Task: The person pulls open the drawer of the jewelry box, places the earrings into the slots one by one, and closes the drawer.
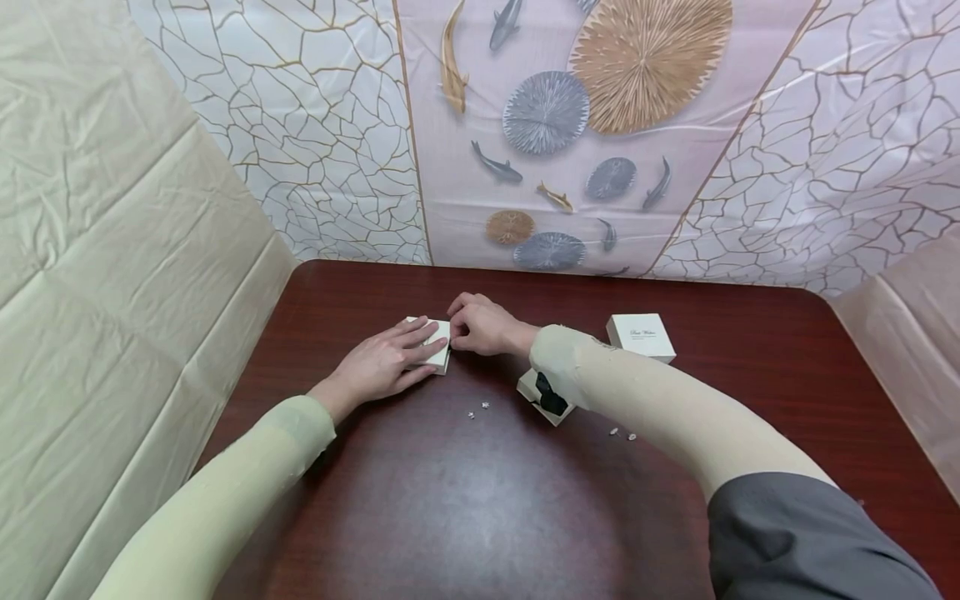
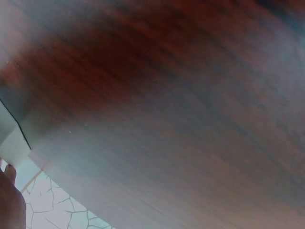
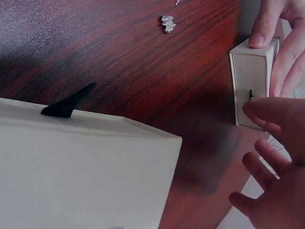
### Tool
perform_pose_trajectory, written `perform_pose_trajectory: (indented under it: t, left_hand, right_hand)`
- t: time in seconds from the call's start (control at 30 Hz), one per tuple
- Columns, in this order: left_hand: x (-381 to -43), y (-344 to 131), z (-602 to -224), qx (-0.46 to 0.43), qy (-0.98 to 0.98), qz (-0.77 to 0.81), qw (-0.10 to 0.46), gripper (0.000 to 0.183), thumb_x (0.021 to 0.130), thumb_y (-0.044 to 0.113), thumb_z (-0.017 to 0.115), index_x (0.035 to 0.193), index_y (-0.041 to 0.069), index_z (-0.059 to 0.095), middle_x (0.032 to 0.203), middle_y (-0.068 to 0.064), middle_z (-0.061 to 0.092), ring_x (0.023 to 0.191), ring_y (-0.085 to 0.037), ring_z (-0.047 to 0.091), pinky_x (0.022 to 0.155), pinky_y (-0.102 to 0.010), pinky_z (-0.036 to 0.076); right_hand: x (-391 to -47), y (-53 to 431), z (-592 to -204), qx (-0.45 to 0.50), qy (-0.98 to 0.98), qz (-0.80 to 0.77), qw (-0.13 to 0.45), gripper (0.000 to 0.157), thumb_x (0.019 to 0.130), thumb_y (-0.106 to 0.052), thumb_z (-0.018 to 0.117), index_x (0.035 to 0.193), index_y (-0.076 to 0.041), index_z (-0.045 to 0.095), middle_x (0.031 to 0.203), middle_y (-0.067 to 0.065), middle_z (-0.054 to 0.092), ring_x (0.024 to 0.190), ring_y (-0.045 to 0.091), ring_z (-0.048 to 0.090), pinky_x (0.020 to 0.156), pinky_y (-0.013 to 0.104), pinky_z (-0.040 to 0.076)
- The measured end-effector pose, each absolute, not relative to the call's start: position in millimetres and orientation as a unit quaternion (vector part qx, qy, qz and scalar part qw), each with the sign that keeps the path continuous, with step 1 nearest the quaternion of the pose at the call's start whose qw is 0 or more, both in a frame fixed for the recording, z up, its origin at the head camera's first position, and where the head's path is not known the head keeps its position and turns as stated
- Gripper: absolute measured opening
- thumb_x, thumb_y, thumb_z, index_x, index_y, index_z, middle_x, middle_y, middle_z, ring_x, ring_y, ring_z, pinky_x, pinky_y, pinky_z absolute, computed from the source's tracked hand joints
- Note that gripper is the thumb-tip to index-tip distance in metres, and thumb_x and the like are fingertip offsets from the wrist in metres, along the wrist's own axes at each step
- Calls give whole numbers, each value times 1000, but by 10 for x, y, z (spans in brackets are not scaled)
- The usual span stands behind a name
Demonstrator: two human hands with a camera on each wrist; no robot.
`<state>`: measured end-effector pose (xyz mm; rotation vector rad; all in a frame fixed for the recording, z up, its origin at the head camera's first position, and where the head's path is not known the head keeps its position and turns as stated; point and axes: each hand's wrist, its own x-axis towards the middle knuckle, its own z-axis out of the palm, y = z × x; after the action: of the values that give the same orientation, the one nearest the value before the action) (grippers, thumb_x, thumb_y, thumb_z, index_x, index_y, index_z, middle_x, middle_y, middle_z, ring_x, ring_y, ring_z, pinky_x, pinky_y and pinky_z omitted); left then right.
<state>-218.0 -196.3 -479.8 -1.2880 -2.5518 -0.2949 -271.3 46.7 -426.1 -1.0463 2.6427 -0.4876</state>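
A small white box (image 1: 437, 354) sits on the table under my left hand (image 1: 378, 362). Its thumb presses the box's near side while the fingers lie over the top. From the box's end face (image 3: 244, 71) sticks a short black ribbon tab (image 3: 250, 94). My right hand (image 1: 487, 325) pinches at this tab with thumb and index finger, its other fingers (image 3: 259, 171) spread apart in the right wrist view. The left wrist view shows mostly bare table, with part of a hand (image 2: 12, 202) at its lower left edge.
Below my right forearm stands a second white box (image 1: 528, 385) with black ribbon (image 1: 551, 396). A white lettered box (image 1: 641, 335) is farther right. Small silver earrings (image 1: 485, 405) lie in front, and more small pieces (image 1: 632, 437) lie to the right. Patterned cloth (image 1: 337, 125) hangs behind the table.
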Motion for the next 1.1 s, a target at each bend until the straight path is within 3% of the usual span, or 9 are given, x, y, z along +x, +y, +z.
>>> perform_pose_trajectory:
  t: [0.2, 0.53, 1.1]
  left_hand:
    - [-2181, -1963, -4802, -441, -882, -100, 131, 51, 101, 29, 74, 148, 11, 66, 154, -19, 59, 145, -39, 54, 122, -52, 42]
    - [-2171, -1960, -4813, -432, -886, -109, 130, 51, 102, 29, 74, 148, 12, 66, 155, -19, 58, 145, -39, 53, 122, -52, 42]
    - [-2141, -1928, -4779, -418, -895, -106, 116, 52, 103, 30, 73, 150, 12, 64, 157, -19, 56, 147, -40, 51, 122, -53, 41]
  right_hand:
    - [-2690, 469, -4276, -358, 911, -165, 120, 16, 94, -11, 71, 79, -14, 73, 148, 14, 57, 134, 37, 53, 104, 49, 51]
    - [-2679, 537, -4295, -379, 907, -161, 86, 16, 90, -7, 70, 75, -13, 70, 149, 15, 58, 132, 38, 53, 112, 50, 46]
    - [-2658, 722, -4298, -372, 911, -161, 80, 19, 91, -7, 67, 74, -15, 69, 149, 15, 58, 131, 38, 55, 115, 52, 43]
